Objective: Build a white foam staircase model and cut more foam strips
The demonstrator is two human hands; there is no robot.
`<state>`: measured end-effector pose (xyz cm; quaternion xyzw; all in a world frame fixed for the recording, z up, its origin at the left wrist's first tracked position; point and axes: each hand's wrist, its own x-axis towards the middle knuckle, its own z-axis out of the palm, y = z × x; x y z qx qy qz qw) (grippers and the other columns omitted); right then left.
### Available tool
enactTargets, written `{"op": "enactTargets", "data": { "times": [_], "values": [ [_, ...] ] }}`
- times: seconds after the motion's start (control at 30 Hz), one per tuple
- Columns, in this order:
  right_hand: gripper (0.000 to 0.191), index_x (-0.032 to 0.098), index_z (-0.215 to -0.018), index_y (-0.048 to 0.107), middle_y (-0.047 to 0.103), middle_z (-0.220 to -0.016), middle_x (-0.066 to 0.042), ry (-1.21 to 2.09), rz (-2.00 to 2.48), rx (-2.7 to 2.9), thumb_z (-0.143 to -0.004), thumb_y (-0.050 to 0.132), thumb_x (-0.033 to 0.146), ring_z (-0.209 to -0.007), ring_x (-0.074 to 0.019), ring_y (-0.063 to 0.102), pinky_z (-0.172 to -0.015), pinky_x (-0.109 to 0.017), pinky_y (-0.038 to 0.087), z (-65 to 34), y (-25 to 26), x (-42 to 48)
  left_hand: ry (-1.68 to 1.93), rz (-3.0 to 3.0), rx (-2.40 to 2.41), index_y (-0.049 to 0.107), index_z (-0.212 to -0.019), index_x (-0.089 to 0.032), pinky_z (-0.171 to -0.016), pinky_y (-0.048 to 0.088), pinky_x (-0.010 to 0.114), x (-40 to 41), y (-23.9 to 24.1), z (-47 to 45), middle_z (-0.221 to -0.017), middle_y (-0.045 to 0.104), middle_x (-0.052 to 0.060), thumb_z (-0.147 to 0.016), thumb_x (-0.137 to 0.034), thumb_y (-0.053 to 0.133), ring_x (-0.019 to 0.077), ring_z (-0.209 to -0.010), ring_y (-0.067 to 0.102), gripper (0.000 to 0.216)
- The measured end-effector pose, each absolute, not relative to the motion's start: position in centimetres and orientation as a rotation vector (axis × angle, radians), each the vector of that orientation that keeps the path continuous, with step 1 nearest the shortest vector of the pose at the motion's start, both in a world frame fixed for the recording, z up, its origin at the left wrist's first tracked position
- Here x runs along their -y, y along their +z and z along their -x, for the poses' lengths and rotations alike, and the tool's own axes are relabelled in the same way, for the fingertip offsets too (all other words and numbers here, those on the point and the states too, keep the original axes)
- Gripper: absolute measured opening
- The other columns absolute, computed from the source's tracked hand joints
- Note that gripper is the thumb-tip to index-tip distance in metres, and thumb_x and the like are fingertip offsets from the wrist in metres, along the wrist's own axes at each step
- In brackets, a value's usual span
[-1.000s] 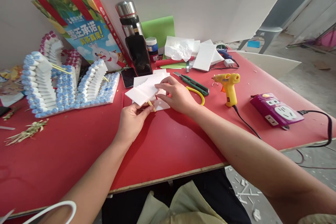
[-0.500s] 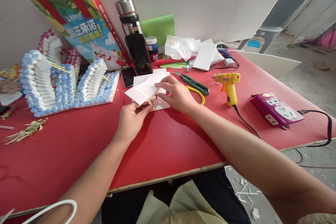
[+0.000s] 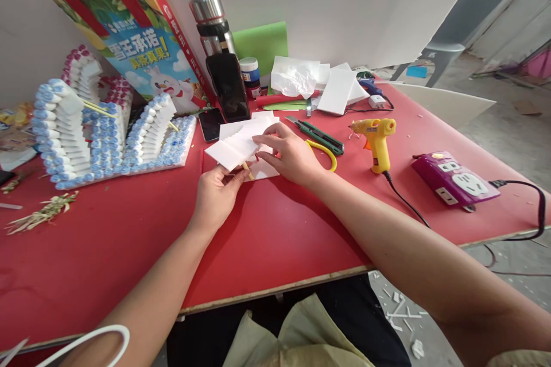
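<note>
My left hand (image 3: 216,194) pinches the near corner of a stack of white foam pieces (image 3: 235,148) held just above the red table (image 3: 129,241). A thin yellow stick (image 3: 247,170) pokes out under the stack by my left thumb. My right hand (image 3: 289,153) grips the stack's right end, fingers curled on its top edge. More white foam sheets (image 3: 263,171) lie flat on the table beneath both hands.
A yellow glue gun (image 3: 376,139) stands right of my hands, a purple power strip (image 3: 455,179) beyond it. A green utility knife (image 3: 316,136) and yellow-handled pliers (image 3: 323,152) lie by my right hand. A white-and-blue stepped model (image 3: 101,135), a phone (image 3: 210,124) and a printed bag (image 3: 138,49) sit at left.
</note>
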<state>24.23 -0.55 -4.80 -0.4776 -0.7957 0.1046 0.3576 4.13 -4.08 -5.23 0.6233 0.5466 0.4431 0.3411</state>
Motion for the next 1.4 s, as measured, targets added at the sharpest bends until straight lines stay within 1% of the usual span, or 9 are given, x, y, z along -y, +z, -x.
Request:
{"op": "enactTargets", "data": {
  "times": [0.17,0.37,0.63,0.73,0.97,1.2,1.33,1.4],
  "values": [
    [0.033,0.025,-0.126,0.069,0.058,-0.127,-0.009,0.275,1.243,2.052,-0.095,0.058,0.03,-0.084,-0.0168,0.061,-0.069,-0.029,0.047,-24.22,-4.74,0.58,1.186,-1.605,-1.428,0.079,-0.1,-0.018,-0.087,0.056,0.035,3.93,-5.46,-4.07,-0.1,0.079,0.007,-0.08,-0.042,0.076,0.0267,-0.094,0.073,0.032],
    [0.033,0.026,-0.126,0.069,0.058,-0.126,-0.009,0.278,1.244,2.05,-0.095,0.058,0.03,-0.083,-0.0168,0.06,-0.07,-0.029,0.047,-24.22,-4.77,0.62,1.207,-1.597,-1.408,0.078,-0.106,-0.018,-0.091,0.056,0.036,3.76,-5.65,-4.06,-0.104,0.079,0.008,-0.081,-0.046,0.074,0.0279,-0.099,0.072,0.038],
    [0.033,0.025,-0.125,0.069,0.058,-0.126,-0.008,0.263,1.231,2.052,-0.095,0.059,0.028,-0.082,-0.0162,0.06,-0.068,-0.029,0.046,-24.15,-4.85,0.58,1.23,-1.666,-1.421,0.079,-0.103,-0.018,-0.087,0.056,0.035,3.54,-5.88,-3.87,-0.098,0.079,0.008,-0.082,-0.046,0.073,0.0263,-0.091,0.073,0.036],
    [0.033,0.025,-0.126,0.069,0.058,-0.126,-0.008,0.261,1.239,2.053,-0.095,0.059,0.028,-0.081,-0.0161,0.06,-0.067,-0.029,0.046,-24.11,-4.85,0.58,1.224,-1.701,-1.442,0.079,-0.103,-0.018,-0.085,0.056,0.034,3.51,-5.82,-3.84,-0.1,0.078,0.008,-0.08,-0.046,0.075,0.0258,-0.089,0.073,0.036],
    [0.034,0.024,-0.127,0.068,0.057,-0.126,-0.009,0.264,1.24,2.061,-0.095,0.059,0.028,-0.082,-0.0167,0.06,-0.068,-0.029,0.047,-24.18,-4.87,0.61,1.211,-1.711,-1.436,0.078,-0.105,-0.018,-0.088,0.056,0.033,3.46,-5.78,-3.67,-0.104,0.078,0.009,-0.081,-0.045,0.074,0.0259,-0.093,0.073,0.037],
    [0.035,0.026,-0.129,0.067,0.057,-0.127,-0.009,0.265,1.239,2.065,-0.095,0.057,0.029,-0.083,-0.0166,0.06,-0.07,-0.029,0.048,-24.07,-5.05,0.56,1.236,-1.653,-1.436,0.079,-0.101,-0.018,-0.09,0.056,0.036,3.42,-6.04,-3.69,-0.1,0.078,0.009,-0.079,-0.048,0.075,0.0274,-0.094,0.073,0.037],
    [0.036,0.025,-0.13,0.066,0.056,-0.127,-0.009,0.254,1.232,2.062,-0.095,0.057,0.028,-0.082,-0.0163,0.06,-0.07,-0.029,0.049,-24.1,-5.06,0.56,1.243,-1.655,-1.452,0.079,-0.096,-0.018,-0.087,0.056,0.034,3.57,-6.05,-3.67,-0.093,0.078,0.007,-0.08,-0.044,0.073,0.0252,-0.088,0.073,0.031],
    [0.036,0.025,-0.13,0.066,0.056,-0.127,-0.009,0.254,1.233,2.064,-0.095,0.057,0.028,-0.081,-0.0164,0.06,-0.07,-0.03,0.049,-24.11,-5.06,0.57,1.238,-1.654,-1.467,0.078,-0.096,-0.018,-0.084,0.057,0.033,3.63,-6.06,-3.67,-0.09,0.078,0.006,-0.08,-0.042,0.074,0.024,-0.084,0.073,0.029]
  ]
}}
